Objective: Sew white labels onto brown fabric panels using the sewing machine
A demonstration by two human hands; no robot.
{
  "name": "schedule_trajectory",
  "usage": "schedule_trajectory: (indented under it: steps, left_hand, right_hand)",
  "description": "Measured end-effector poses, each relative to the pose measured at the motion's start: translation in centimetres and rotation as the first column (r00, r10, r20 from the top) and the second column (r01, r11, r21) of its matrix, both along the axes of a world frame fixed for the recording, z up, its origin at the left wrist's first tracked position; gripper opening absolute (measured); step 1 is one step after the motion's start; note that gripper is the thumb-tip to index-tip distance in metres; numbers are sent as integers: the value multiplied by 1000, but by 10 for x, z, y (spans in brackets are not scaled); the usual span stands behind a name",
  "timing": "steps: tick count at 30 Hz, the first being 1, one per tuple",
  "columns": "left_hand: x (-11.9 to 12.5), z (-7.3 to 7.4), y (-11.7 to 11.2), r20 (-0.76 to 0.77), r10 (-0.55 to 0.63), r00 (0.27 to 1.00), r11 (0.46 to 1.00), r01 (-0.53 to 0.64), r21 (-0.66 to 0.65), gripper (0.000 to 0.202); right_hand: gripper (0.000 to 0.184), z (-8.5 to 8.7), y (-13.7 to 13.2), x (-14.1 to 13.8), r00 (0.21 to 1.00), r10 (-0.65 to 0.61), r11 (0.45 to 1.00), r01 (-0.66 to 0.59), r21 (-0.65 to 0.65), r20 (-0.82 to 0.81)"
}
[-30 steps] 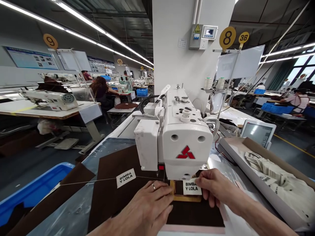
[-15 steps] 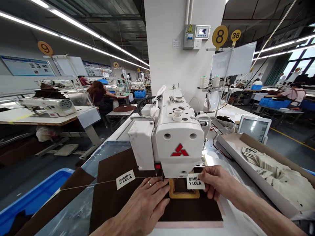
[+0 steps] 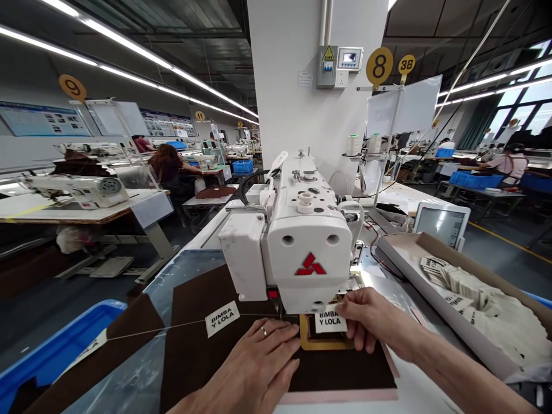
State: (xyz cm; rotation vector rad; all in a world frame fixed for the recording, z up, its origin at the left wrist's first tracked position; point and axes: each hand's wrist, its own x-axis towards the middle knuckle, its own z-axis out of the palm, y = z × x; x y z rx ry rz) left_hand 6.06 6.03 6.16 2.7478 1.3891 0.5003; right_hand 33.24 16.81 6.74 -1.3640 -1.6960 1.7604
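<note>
A white sewing machine (image 3: 302, 247) stands in front of me over a dark brown fabric piece (image 3: 202, 351). My left hand (image 3: 254, 368) lies flat on the fabric, fingers stretched toward a yellow rectangular clamp frame (image 3: 323, 343) under the machine head. My right hand (image 3: 373, 319) pinches the right edge of a white "BIMBA Y LOLA" label (image 3: 330, 321) lying inside the frame. A second white label (image 3: 221, 318) sits sewn on the fabric to the left, with a thread (image 3: 155, 330) trailing from it.
A cardboard box (image 3: 435, 287) full of white labels stands at the right, with a small screen (image 3: 440, 223) behind it. A blue bin (image 3: 56, 345) sits at the lower left. Other sewing tables and people fill the background around a white pillar (image 3: 302, 86).
My right hand has shifted the label leftward and back into the clamp frame under the machine head. My left hand stays flat on the fabric.
</note>
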Motion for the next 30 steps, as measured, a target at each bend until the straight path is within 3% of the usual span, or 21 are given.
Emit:
schedule_trajectory:
  steps: [5, 17, 19, 22, 24, 25, 28, 29, 30]
  left_hand:
    - [5, 0, 2, 54, -70, 996, 997, 69, 31, 35]
    - [16, 9, 22, 57, -56, 997, 970, 67, -232, 48]
    - [17, 10, 24, 27, -45, 999, 960, 50, -275, 46]
    - [16, 10, 25, -3, -30, 1000, 950, 28, -312, 44]
    - [16, 10, 26, 3, -32, 999, 948, 31, -316, 42]
    - [17, 10, 26, 13, -34, 999, 949, 36, -314, 40]
    - [18, 10, 27, 46, -26, 999, 952, 39, -304, 38]
    - [19, 10, 27, 50, -20, 999, 952, 35, -304, 38]
    - [19, 10, 27, 48, -17, 999, 952, 31, -306, 38]
  right_hand:
    - [22, -10, 8, -12, 993, 69, 998, -69, -3, 101]
    - [23, -4, 5, -15, 962, 135, 983, -161, 92, 239]
    - [24, -1, 4, -15, 947, 127, 975, -174, 141, 294]
    - [17, 4, -2, -11, 923, 8, 933, -146, 330, 385]
    - [15, 3, -9, -7, 913, -50, 840, -181, 512, 405]
    - [18, 0, -13, -5, 913, -37, 757, -239, 608, 405]
    - [25, -17, -23, 1, 907, 64, 401, -406, 821, 417]
    - [24, -25, -25, 2, 901, 75, 311, -427, 849, 426]
    - [22, -31, -26, 2, 898, 72, 267, -436, 859, 433]
